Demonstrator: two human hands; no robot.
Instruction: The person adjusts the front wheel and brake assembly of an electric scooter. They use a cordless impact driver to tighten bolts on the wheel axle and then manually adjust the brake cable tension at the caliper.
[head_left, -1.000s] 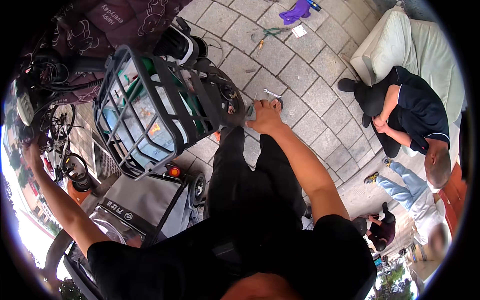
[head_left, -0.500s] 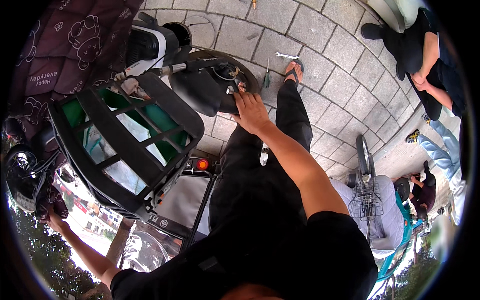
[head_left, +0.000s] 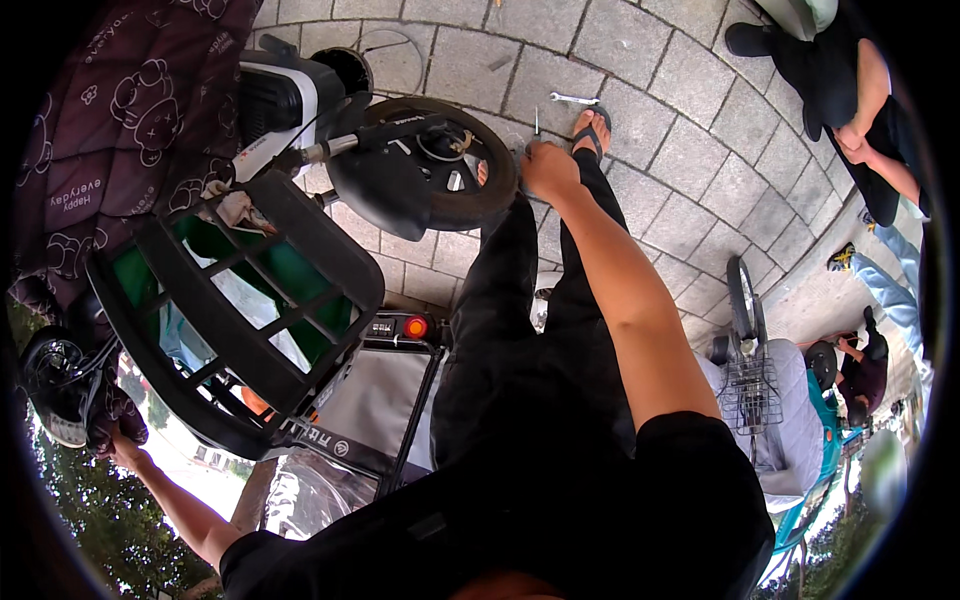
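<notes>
At the far left, my left hand (head_left: 125, 447) is closed on the handlebar (head_left: 105, 400) of an electric scooter, partly covered by dark patterned cloth. My right hand (head_left: 550, 172), fingers curled, is beside the outer edge of the black front wheel (head_left: 495, 150). What it holds, if anything, is hidden. Just beyond it shows the metal shaft of a screwdriver (head_left: 537, 122) on the paving; its handle is hidden behind the hand. The wheel has a black fender (head_left: 385, 195). Between handlebar and wheel is the scooter's black basket (head_left: 205, 285), with green lining and clear plastic inside.
An open-ended wrench (head_left: 573, 98) lies on the paving by my sandalled foot (head_left: 592, 132). A quilted cover (head_left: 130, 110) drapes the scooter. Behind the basket stands another vehicle's red light (head_left: 416, 327). A scooter with a wire basket (head_left: 750, 390) is at right, near a seated person (head_left: 860, 120).
My right hand has left the wheel's fender and moved right and slightly up, its fingers now curled. It now covers the screwdriver's green handle. The wheel and basket have shifted left in view.
</notes>
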